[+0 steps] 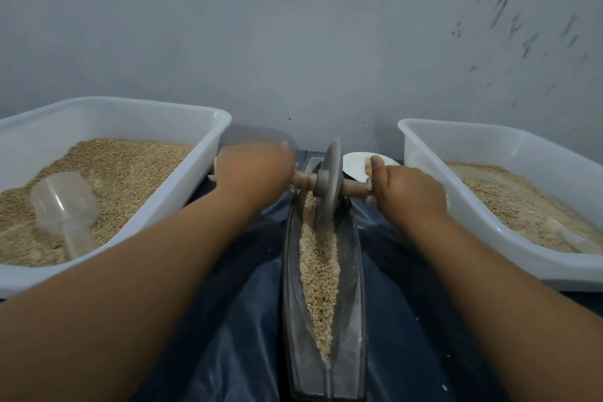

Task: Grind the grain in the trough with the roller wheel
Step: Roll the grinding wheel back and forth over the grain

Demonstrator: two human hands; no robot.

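A long, narrow dark trough [354,271] runs lengthwise away from the person on a dark blue sheet [235,320], and a line of pale grain [319,274] lies along its groove. Toward the far end of the trough, the grey roller wheel [329,183] stands upright on edge in the groove, its rim down in the grain, with a wooden axle [354,188] sticking out to both sides. The left hand [254,173] is curled round the axle end on the left of the trough, and the right hand [409,192] grips the end on the right, thumb raised along the top. Left of the trough sits a white tub [208,117] of grain with a clear plastic scoop [65,206] lying in it. Right of the trough is a second white tub [489,137], also holding grain. Just beyond the wheel, a white dish [355,163] shows near the grey wall [293,26].
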